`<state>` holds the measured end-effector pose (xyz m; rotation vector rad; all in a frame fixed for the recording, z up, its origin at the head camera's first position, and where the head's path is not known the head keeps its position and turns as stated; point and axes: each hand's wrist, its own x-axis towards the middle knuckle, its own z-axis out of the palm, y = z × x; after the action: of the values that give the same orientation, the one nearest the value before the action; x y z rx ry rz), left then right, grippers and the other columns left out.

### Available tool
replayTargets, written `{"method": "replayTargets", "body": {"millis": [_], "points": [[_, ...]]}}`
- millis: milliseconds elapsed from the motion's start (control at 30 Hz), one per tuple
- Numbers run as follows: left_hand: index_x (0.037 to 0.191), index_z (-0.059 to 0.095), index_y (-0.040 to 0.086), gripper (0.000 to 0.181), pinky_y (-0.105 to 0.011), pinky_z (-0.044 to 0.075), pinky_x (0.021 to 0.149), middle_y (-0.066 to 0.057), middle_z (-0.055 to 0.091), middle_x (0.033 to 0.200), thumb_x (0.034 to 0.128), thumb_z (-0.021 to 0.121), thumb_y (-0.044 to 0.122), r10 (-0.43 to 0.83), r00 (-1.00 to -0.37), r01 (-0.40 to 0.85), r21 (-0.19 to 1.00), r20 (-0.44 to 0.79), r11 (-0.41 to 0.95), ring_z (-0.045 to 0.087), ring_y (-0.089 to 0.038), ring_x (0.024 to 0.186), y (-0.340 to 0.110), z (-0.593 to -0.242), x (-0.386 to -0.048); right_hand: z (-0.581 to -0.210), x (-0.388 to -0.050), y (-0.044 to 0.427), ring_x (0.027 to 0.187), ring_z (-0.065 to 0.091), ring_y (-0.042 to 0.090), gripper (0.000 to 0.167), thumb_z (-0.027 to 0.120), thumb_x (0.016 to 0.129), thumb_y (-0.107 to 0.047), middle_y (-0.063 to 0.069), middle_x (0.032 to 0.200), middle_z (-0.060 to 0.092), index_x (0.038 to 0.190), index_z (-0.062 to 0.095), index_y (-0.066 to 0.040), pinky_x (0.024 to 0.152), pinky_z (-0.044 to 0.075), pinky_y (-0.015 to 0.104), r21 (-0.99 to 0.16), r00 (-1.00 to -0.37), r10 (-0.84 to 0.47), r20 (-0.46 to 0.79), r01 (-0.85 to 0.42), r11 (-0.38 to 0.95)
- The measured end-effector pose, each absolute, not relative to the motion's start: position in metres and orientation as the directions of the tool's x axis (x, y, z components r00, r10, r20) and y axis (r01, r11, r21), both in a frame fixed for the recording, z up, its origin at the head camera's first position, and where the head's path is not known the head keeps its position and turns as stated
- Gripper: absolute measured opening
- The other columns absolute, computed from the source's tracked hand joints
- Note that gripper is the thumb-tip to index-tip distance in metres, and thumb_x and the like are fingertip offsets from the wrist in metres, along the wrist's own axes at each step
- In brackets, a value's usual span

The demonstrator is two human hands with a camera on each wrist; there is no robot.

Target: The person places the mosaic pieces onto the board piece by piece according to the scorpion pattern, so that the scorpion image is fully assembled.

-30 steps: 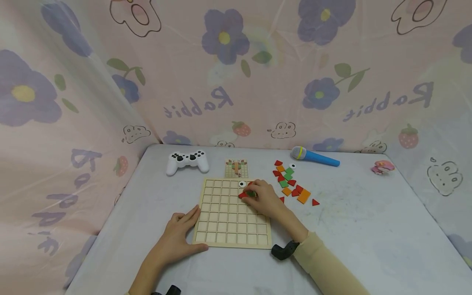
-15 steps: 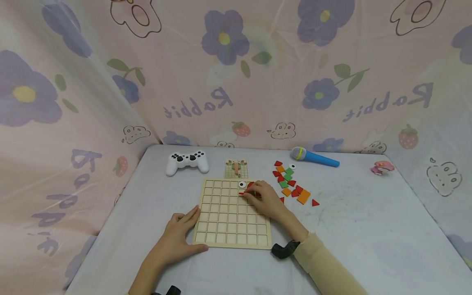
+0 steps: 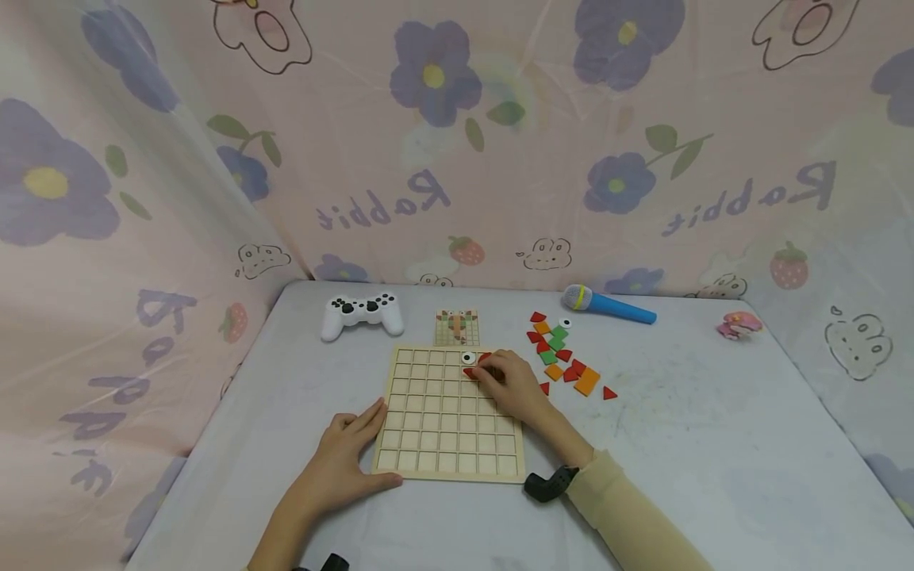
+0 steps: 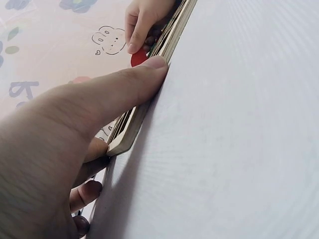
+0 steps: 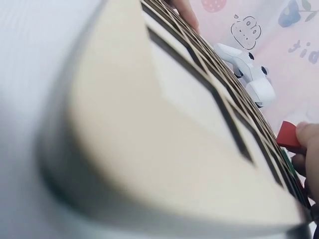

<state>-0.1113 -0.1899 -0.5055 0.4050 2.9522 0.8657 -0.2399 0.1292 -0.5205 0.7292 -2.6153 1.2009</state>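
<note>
A pale wooden grid board (image 3: 447,420) lies on the table. At its lower left corner rests my left hand (image 3: 350,452), the thumb along the front edge and the fingers against the left side. Over the board's upper right squares, my right hand (image 3: 512,385) pinches a small red tile (image 5: 287,135) between thumb and fingers. The tile is tilted, its far part hidden by the fingers. Just above it, a white eye tile (image 3: 468,358) sits in a top-row square. Another red piece (image 3: 485,357) shows beside the right fingers, and a bit of green (image 5: 289,160) lies under them.
Loose red, green and orange tiles (image 3: 587,382) lie right of the board. Behind the board is a small pattern card (image 3: 457,327). A white game controller (image 3: 362,316), a blue toy microphone (image 3: 610,304) and a pink clip-like item (image 3: 739,324) stand farther back.
The red tile in my right fingers has turned and shifted slightly toward the back of the board, below the eye tile. My left hand stays where it was.
</note>
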Motion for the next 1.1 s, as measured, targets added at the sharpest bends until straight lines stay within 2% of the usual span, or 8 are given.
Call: {"method": "replayTargets", "body": {"millis": [333, 567, 767, 933, 1100], "points": [[0.161, 0.046, 0.013, 0.11, -0.053, 0.043, 0.106, 0.004, 0.037, 0.171, 0.0725, 0.091, 0.06, 0.262, -0.965, 0.237, 0.53, 0.028, 0.814, 0.043, -0.026, 0.131, -0.1897, -0.5059, -0.1121, -0.5186, -0.2386, 0.1261, 0.081, 0.054, 0.013, 0.011, 0.072, 0.102, -0.017, 0.0, 0.091, 0.069, 0.102, 0.08, -0.009, 0.072, 0.046, 0.029, -0.689, -0.881, -0.316, 0.351, -0.472, 0.55], [0.16, 0.048, 0.012, 0.11, -0.053, 0.043, 0.105, 0.002, 0.039, 0.17, 0.0715, 0.092, 0.059, 0.259, -0.965, 0.239, 0.533, 0.038, 0.812, 0.044, -0.025, 0.129, -0.19, -0.5061, -0.1117, -0.52, -0.2385, 0.1271, 0.081, 0.052, 0.013, 0.015, 0.075, 0.098, -0.011, -0.002, 0.09, 0.066, 0.112, 0.079, -0.009, 0.07, 0.044, 0.028, -0.67, -0.879, -0.336, 0.339, -0.476, 0.569], [0.161, 0.046, 0.013, 0.11, -0.053, 0.043, 0.106, 0.004, 0.037, 0.171, 0.072, 0.092, 0.059, 0.26, -0.965, 0.233, 0.537, 0.028, 0.811, 0.043, -0.025, 0.131, -0.1903, -0.5071, -0.1115, -0.5181, -0.2372, 0.1277, 0.083, 0.052, 0.015, 0.015, 0.077, 0.095, -0.012, 0.0, 0.091, 0.065, 0.11, 0.079, -0.009, 0.074, 0.045, 0.033, -0.641, -0.866, -0.369, 0.337, -0.498, 0.584], [0.16, 0.047, 0.013, 0.11, -0.052, 0.043, 0.105, 0.004, 0.037, 0.171, 0.0719, 0.091, 0.061, 0.26, -0.965, 0.239, 0.534, 0.036, 0.811, 0.043, -0.025, 0.13, -0.1907, -0.5081, -0.1113, -0.5159, -0.2363, 0.1268, 0.091, 0.055, 0.017, 0.014, 0.08, 0.094, -0.017, 0.001, 0.098, 0.068, 0.107, 0.078, -0.01, 0.08, 0.047, 0.037, -0.639, -0.875, -0.376, 0.306, -0.481, 0.6], [0.16, 0.048, 0.013, 0.11, -0.053, 0.044, 0.104, 0.003, 0.039, 0.17, 0.0726, 0.09, 0.064, 0.26, -0.964, 0.247, 0.528, 0.051, 0.812, 0.044, -0.026, 0.129, -0.1911, -0.5086, -0.1115, -0.5154, -0.2362, 0.1254, 0.093, 0.057, 0.019, 0.017, 0.079, 0.095, -0.019, 0.004, 0.102, 0.07, 0.109, 0.079, -0.009, 0.081, 0.047, 0.037, -0.622, -0.87, -0.385, 0.306, -0.489, 0.611]]}}
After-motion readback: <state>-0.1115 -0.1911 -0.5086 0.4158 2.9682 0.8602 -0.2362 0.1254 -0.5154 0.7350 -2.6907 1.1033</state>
